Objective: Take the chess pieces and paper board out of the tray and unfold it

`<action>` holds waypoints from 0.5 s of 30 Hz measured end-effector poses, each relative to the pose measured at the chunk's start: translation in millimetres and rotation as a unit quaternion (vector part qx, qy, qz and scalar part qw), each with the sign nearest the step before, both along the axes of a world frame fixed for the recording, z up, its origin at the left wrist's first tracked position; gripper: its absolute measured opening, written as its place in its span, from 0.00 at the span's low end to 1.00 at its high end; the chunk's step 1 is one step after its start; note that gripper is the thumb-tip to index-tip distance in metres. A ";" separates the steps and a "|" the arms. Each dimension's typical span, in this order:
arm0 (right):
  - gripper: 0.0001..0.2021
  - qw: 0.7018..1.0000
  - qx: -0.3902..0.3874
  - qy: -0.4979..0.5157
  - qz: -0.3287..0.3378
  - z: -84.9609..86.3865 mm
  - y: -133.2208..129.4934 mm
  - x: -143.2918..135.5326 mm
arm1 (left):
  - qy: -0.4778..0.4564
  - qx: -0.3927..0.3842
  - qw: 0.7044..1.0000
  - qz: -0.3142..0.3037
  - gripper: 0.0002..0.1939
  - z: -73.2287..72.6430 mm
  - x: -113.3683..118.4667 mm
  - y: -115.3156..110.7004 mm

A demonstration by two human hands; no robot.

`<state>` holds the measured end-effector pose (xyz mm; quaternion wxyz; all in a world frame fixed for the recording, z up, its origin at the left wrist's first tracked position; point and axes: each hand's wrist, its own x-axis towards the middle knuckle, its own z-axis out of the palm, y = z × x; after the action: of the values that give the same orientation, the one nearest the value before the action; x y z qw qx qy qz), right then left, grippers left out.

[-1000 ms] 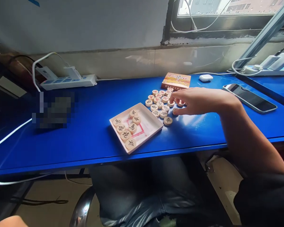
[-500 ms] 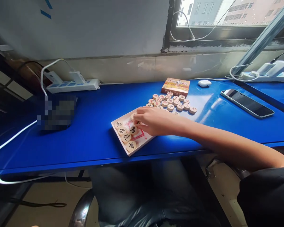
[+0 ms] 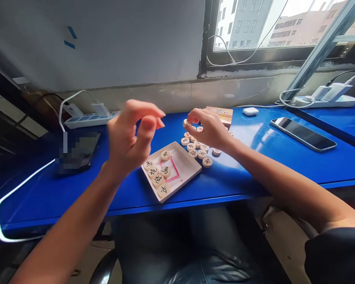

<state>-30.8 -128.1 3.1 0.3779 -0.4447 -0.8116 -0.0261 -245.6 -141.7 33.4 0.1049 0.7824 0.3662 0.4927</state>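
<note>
**Two hands over a set of round wooden chess discs on a blue desk**

The right hand (image 3: 208, 128) hangs over the loose group of round wooden chess discs with inked characters (image 3: 197, 146), its thumb and forefinger pinched on one disc (image 3: 185, 123) at the far-left edge of the group; the pinch at the rim suits a flat, thin piece that offers no other purchase. The left hand (image 3: 130, 136) is raised clear of the blue desk top (image 3: 112, 185), above and left of the shallow white square tray with red printed lines (image 3: 185, 173); its fingers curl loosely toward the thumb and nothing can be seen between them. Six discs (image 3: 158, 173) lie face up inside the tray, gathered in its left half, so that their characters stay legible. The loose group lies just beyond the tray's right corner, within short reach of either hand. Behind it rests an orange printed cardboard box (image 3: 221, 114). Farther right lie a small white earbud case (image 3: 250, 111) and a dark smartphone (image 3: 303, 134), well apart from the pieces. A white power strip (image 3: 85, 118) lies along the wall at left
</note>
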 end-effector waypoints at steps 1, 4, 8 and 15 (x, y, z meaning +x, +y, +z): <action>0.07 1.000 -0.004 0.009 -0.007 -3.1 5.4 5.6 | 0.012 -0.036 0.999 -0.018 0.15 -1.1 1.5 16.2; 0.07 1.000 -0.016 0.019 0.000 -12.8 13.7 14.5 | 0.065 -0.222 0.971 -0.060 0.16 -11.8 2.6 59.0; 0.07 0.999 -0.019 -0.017 0.026 -19.6 5.6 7.0 | 0.249 -0.277 0.923 -0.094 0.14 -31.9 -3.8 61.9; 0.06 0.998 -0.043 -0.031 0.044 -21.5 -6.4 -7.7 | 0.354 -0.274 0.889 -0.093 0.10 -26.2 -9.9 39.3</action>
<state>-38.5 -134.5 -18.4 0.3336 -0.4236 -0.8421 0.0113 -255.5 -102.4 7.2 0.2234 0.8756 0.4252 0.0511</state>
